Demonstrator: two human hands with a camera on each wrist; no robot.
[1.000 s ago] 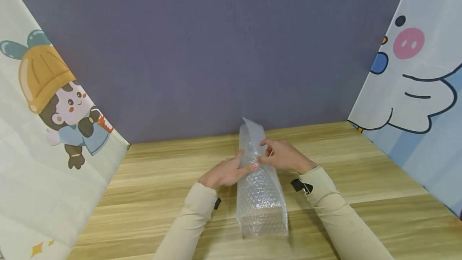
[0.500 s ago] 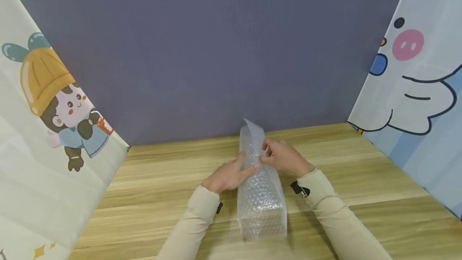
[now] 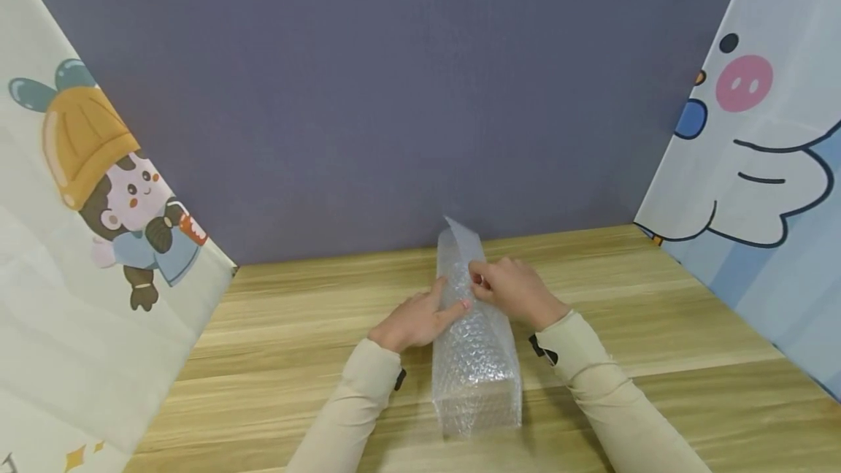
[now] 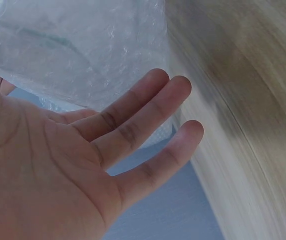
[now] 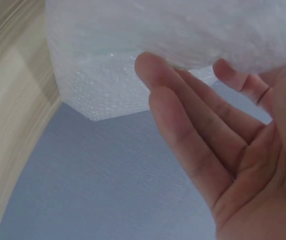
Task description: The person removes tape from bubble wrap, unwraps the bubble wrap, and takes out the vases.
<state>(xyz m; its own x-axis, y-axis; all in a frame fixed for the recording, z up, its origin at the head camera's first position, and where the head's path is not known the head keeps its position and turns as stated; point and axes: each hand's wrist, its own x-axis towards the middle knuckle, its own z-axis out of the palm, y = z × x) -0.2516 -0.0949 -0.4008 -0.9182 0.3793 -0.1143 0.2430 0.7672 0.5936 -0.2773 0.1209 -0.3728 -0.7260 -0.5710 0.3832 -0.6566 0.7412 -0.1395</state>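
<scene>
A long, box-shaped bundle in clear bubble wrap [image 3: 476, 356] lies lengthwise on the wooden table, a loose corner sticking up at its far end. My left hand [image 3: 410, 320] rests along its left side, thumb laid over the top. Spread, nearly straight fingers of that hand [image 4: 108, 145] show in the left wrist view. At the wrap's upper right, my right hand [image 3: 515, 290] has its index finger and thumb bent together at the edge of the flap, seemingly pinching it. Its other fingers [image 5: 192, 135] hang beside the wrap. What the wrap encloses is too blurred to name.
The wood-grain table [image 3: 296, 356] stretches to both sides of the bundle. A dark grey-blue panel [image 3: 361, 93] stands right behind its far end. Printed cartoon sheets flank the table, one on the left [image 3: 66, 276] and one on the right [image 3: 775, 268].
My right index finger has curled in toward the thumb over the flap, and the hand has turned slightly. My left hand has stayed nearly still with its thumb on the wrap.
</scene>
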